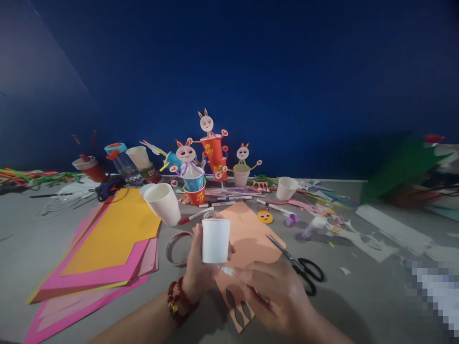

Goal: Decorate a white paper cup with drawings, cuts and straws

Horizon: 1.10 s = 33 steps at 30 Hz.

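White cup (216,241) upright in left hand (199,270), right hand (268,292) lower

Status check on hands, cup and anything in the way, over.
Left hand gripping white cup, rim up. Right hand close by, low, its grip unclear. Scissors beside right hand, possibly in the way.

The flat grey tabletop (344,296) carries a loose pile of yellow and pink paper sheets (114,234) towards its left edge and a peach-coloured paper sheet (247,229) in its middle. Black-handled metal scissors (298,263) lie with their blades over that sheet's right corner. A round tape roll (168,248) lies between the papers; torn white paper scraps (373,244) lie towards the right edge.
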{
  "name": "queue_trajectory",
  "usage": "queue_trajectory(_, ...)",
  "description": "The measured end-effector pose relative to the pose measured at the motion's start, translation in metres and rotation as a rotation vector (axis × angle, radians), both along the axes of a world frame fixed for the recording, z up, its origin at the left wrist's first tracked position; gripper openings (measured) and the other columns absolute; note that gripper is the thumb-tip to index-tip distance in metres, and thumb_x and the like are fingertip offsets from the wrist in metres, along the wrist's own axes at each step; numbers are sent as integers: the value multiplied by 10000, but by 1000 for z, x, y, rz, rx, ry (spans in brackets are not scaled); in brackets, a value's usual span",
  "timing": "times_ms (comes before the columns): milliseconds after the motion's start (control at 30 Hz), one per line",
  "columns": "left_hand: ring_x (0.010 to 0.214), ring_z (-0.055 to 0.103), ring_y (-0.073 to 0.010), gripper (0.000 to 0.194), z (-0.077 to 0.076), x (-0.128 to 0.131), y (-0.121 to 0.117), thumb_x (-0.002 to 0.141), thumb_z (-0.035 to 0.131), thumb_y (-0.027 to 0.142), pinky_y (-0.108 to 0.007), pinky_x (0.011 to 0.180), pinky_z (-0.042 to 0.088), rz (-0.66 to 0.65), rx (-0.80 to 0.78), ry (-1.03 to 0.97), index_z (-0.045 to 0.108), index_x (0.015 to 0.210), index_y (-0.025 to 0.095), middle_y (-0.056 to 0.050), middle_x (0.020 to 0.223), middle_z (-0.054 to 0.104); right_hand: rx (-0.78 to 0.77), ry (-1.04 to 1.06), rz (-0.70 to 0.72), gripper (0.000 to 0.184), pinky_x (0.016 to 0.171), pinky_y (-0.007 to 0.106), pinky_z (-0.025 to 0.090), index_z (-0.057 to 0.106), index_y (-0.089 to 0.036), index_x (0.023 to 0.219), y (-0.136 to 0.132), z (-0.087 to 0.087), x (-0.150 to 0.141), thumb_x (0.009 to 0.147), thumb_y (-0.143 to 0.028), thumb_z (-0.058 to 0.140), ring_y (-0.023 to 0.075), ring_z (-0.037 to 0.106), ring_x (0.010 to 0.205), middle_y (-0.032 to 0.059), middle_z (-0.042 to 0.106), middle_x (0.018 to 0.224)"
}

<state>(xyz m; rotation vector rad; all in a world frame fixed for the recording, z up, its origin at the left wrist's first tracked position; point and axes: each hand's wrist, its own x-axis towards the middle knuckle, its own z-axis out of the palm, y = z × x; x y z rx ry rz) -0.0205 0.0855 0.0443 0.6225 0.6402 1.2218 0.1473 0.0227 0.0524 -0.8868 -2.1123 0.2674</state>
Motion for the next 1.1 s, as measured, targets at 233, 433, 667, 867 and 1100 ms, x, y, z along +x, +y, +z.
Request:
queue_trajectory(233, 547, 670, -210, 599, -5, -2, 0, 885, 471, 643, -280, 569, 529, 0, 28, 38, 653, 1067, 102, -90, 627, 712, -24, 25, 4, 291, 517, 241, 304, 646, -190, 1102, 1, -2, 0, 889, -95, 472, 128, 511, 528, -4, 613, 654)
queue_trajectory(433, 548, 678, -216, 571, -6, -1, 0, 896, 492, 610, -290, 537, 525, -33, 26, 4, 575, 1248, 167, -55, 678, 711, 36, 105, 14, 305, 499, 234, 298, 617, -190, 1140, 1, 0, 2, 885, -76, 496, 121, 476, 502, -24, 567, 617)
queue_trajectory(667, 533, 666, -213, 595, -9, 1, 3, 872, 490, 660, -306, 551, 531, -99, -23, 18, 629, 1159, 158, -70, 692, 718, -17, 61, 9, 288, 524, 230, 331, 625, -195, 1119, 5, 0, 4, 899, -89, 472, 132, 535, 553, 7, 627, 685)
queue_trajectory(867, 768, 689, -220, 686, 0, -2, -1, 835, 545, 676, -278, 681, 537, -180, -46, -56, 648, 1201, 104, -122, 860, 735, -1, 68, -59, 252, 517, 226, 357, 652, -178, 1065, 9, 5, 8, 907, -116, 465, 129, 540, 529, 3, 623, 657)
queue_trajectory(1100, 706, 661, -197, 479, -4, -6, -4, 768, 746, 411, -300, 610, 544, -132, -52, 10, 642, 1170, 172, -84, 939, 734, -55, 79, -77, 281, 618, 232, 466, 636, -224, 1128, 12, 5, 11, 924, -133, 466, 161, 671, 716, 39, 728, 860)
